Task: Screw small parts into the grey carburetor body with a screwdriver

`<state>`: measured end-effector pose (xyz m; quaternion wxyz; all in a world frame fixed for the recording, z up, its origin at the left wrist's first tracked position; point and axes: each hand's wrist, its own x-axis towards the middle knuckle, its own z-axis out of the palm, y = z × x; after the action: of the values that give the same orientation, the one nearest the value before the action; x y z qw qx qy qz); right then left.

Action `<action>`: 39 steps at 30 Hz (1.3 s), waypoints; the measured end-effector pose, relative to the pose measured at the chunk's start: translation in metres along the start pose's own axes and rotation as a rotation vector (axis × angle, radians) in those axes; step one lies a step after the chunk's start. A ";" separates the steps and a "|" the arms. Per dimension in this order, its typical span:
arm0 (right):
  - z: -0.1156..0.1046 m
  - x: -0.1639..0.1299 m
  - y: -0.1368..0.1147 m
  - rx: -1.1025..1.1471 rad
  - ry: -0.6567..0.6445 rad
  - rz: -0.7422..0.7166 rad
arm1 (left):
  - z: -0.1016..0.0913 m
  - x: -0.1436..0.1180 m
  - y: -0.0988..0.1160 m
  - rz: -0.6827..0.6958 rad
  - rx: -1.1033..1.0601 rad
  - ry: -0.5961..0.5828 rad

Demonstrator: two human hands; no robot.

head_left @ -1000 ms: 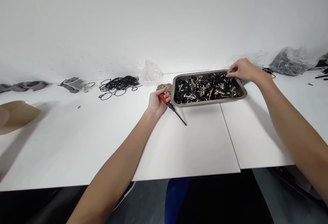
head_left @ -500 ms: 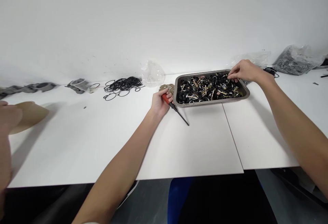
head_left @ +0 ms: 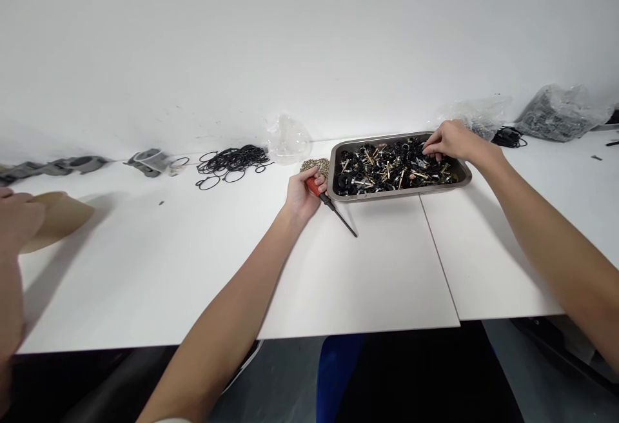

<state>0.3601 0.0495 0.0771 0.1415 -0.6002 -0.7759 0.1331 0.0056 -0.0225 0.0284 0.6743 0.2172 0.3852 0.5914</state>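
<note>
My left hand [head_left: 300, 194] is clamped on the screwdriver [head_left: 330, 205] just left of the tray [head_left: 399, 193], shaft slanting toward me. My right hand [head_left: 449, 141], fingertips pinching into the tray's far-right parts; what they hold, can't tell.

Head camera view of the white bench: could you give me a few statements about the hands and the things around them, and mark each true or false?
1. The left hand grips a red-handled screwdriver. True.
2. The right hand rests flat on the bare white table. False: its fingers reach into the grey metal tray of small black and brass parts.
3. The pile of black rubber rings lies inside the tray. False: it lies on the table, left of the tray.
4. The screwdriver's dark shaft points away from the tray's near left corner, toward the person. True.
5. Another person's hand shows at the left edge. True.
</note>
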 end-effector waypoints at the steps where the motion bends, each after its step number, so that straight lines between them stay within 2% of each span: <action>1: 0.000 0.000 -0.002 -0.004 0.000 0.002 | 0.000 0.000 0.000 -0.003 0.003 0.003; 6: -0.001 -0.002 -0.007 -0.041 -0.024 0.001 | -0.001 0.000 0.000 -0.004 0.019 0.002; 12: -0.003 0.002 0.005 -0.117 -0.129 0.095 | -0.002 0.001 0.000 0.000 0.012 -0.005; 17: -0.004 0.008 0.014 -0.185 -0.202 0.040 | 0.000 0.000 0.000 -0.015 0.012 0.009; 20: -0.002 0.009 0.014 -0.201 -0.211 -0.016 | -0.001 0.000 0.000 -0.016 0.003 0.012; 26: 0.006 0.011 0.011 -0.227 -0.189 0.002 | -0.001 0.000 0.000 -0.022 0.004 0.014; 33: 0.018 0.016 0.012 -0.240 -0.174 -0.091 | -0.003 0.001 -0.001 -0.017 0.001 0.001; 39: 0.021 0.016 0.012 -0.261 -0.181 -0.113 | -0.002 0.000 -0.001 -0.009 0.005 0.009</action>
<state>0.3593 0.0678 0.0540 -0.0010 -0.5547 -0.8286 0.0765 0.0043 -0.0226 0.0260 0.6747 0.2143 0.3907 0.5883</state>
